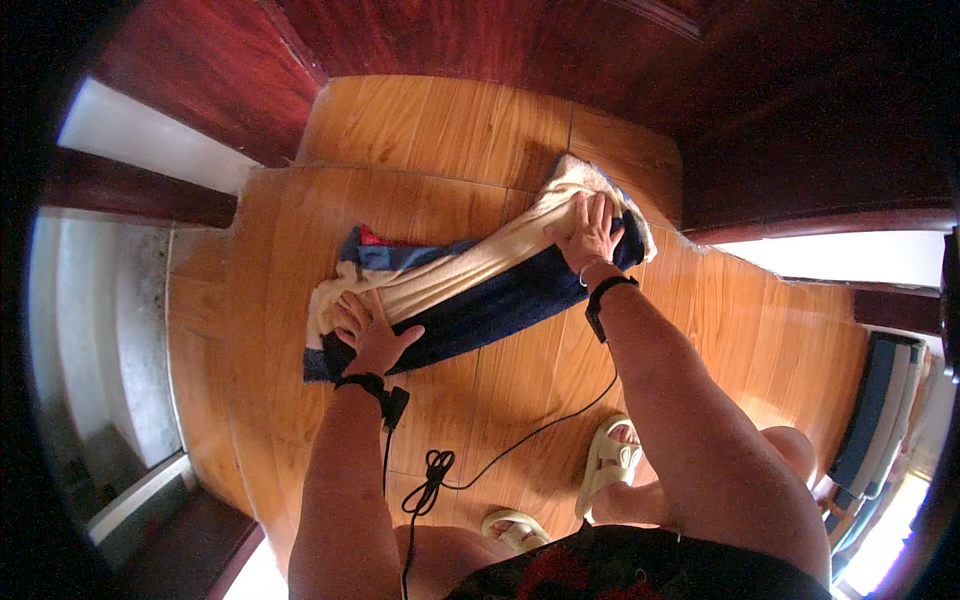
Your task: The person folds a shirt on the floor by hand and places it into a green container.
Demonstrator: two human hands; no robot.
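A folded cloth garment [480, 311] lies slantwise on the wood-look floor, with cream, navy and lighter blue areas and a bit of red at its far left edge. My left hand [369, 336] is spread flat on its left end, across the cream and navy parts. At the right end my right hand [589, 234] presses down, fingers apart on the cream fabric. Both palms touch the cloth without gripping it. The fabric between them is drawn into long creases.
Wood-look floor [285, 420] surrounds the cloth. Dark red wooden panels [450, 45] stand beyond it. A bundled black cable [435, 480] runs between my wrist straps. My feet wear pale sandals [616, 454]. At the right is a striped cushioned item [874, 412].
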